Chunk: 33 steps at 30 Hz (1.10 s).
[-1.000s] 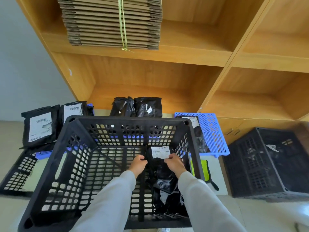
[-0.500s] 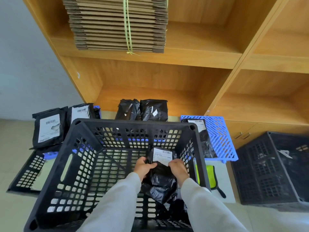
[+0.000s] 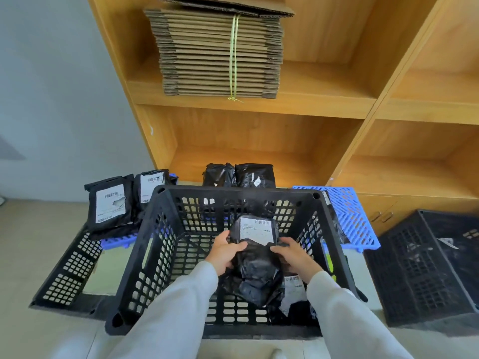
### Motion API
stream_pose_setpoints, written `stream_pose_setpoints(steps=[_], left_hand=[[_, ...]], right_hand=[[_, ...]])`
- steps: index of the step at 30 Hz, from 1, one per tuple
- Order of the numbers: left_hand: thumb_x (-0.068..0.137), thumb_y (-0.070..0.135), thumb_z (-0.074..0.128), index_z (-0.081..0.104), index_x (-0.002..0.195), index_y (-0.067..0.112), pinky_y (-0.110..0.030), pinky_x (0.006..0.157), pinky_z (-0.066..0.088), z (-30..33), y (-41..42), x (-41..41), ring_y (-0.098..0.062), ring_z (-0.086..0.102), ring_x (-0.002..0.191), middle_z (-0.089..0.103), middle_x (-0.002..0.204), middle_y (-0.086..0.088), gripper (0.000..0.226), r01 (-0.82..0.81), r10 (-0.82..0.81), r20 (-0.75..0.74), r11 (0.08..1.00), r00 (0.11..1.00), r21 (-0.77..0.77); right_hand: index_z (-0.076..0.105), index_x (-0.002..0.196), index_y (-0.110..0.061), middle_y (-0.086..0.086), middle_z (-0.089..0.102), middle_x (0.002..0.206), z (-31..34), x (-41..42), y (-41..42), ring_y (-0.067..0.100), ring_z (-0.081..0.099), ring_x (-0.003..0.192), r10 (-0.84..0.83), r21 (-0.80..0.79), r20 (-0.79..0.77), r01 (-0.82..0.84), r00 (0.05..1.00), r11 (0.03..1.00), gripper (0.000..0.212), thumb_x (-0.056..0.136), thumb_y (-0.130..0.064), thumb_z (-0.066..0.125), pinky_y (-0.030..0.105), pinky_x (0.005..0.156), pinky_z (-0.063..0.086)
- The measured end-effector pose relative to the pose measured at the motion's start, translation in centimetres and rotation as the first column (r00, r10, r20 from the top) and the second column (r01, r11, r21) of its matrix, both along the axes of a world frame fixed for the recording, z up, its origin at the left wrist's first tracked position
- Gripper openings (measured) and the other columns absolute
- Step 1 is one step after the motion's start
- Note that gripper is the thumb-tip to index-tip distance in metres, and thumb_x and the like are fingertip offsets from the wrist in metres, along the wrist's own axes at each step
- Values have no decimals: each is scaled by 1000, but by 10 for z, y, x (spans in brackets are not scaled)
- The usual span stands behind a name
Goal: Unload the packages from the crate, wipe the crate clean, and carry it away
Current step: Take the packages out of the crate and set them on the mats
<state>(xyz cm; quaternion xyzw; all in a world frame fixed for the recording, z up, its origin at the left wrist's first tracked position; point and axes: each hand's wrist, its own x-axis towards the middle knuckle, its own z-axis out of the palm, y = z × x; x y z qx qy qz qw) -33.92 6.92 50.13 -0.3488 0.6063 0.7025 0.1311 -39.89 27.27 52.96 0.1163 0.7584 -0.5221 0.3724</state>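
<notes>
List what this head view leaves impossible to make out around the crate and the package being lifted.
- Label on the held package: print too small to read.
- Crate floor: how many packages remain is hidden by the held package and both sleeves; one labelled package shows.
- Left hand and right hand: fingertips of each grip hidden behind the package.
- Second crate: cut off by the right edge.

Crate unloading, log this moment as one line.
phase: unloading | both hands, left hand and right hand, hold black package | inside crate
</notes>
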Motion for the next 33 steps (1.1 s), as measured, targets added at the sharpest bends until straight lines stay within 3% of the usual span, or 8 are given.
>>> stream_pose_setpoints(steps=[6,12,15,17,19,21,26,33], left_hand=[[89,10,78,63,119,19,-35,72,58,42,6,7,-20,72,99,74,113,-3,34,-19,35,-164,995,986,98],[90,46,74,65,116,24,-32,90,52,74,25,-7,-14,67,108,72,117,6,35,75,-98,-314,994,944,-82],[87,79,50,57,136,28,-45,113,42,82,38,-21,-13,54,129,59,137,14,71,121,-171,-323,978,931,-170],[86,82,39,61,121,34,-46,112,43,85,47,-35,-10,57,121,62,125,16,63,127,-204,-339,964,918,-235],[93,74,38,60,96,22,-38,95,51,88,59,-49,-11,60,92,59,93,8,56,115,-243,-365,934,899,-338],[103,55,40,57,96,3,-31,71,41,96,73,-60,-14,50,70,48,76,-1,55,106,-296,-383,889,875,-445],[108,35,45,66,102,9,-31,59,40,106,112,-102,-13,50,60,54,75,4,34,142,-454,-335,743,826,-654],[106,33,49,72,110,18,-39,82,54,93,163,-165,-15,56,107,63,110,1,28,86,-562,-247,499,789,-862]], right_hand=[[49,142,-24,3,69,121,13,14,6,20,72,102,-57,-170,-127,35,990,985,48,98,-29,66,34,83,58],[50,141,-32,5,69,118,43,8,27,19,72,101,-218,-275,-339,125,915,953,46,98,-29,65,33,85,58],[51,142,-32,6,68,121,56,-3,43,21,70,107,-264,-300,-419,142,868,943,47,97,-32,66,41,94,57],[53,137,-34,5,69,119,61,-14,56,21,70,106,-314,-326,-428,179,848,928,43,96,-33,67,42,94,57],[57,131,-35,4,72,116,64,-28,70,21,71,105,-353,-343,-425,212,834,915,39,94,-37,70,43,94,57],[58,132,-39,2,72,118,64,-41,87,23,69,110,-355,-322,-429,226,831,919,48,87,-49,74,47,97,56],[59,132,-31,3,75,110,63,-78,131,22,73,100,-362,-293,-481,244,799,925,37,96,-36,68,46,94,57],[59,133,-19,10,76,107,55,-136,192,20,74,89,-375,-284,-443,269,814,920,36,97,-22,67,35,82,57]])
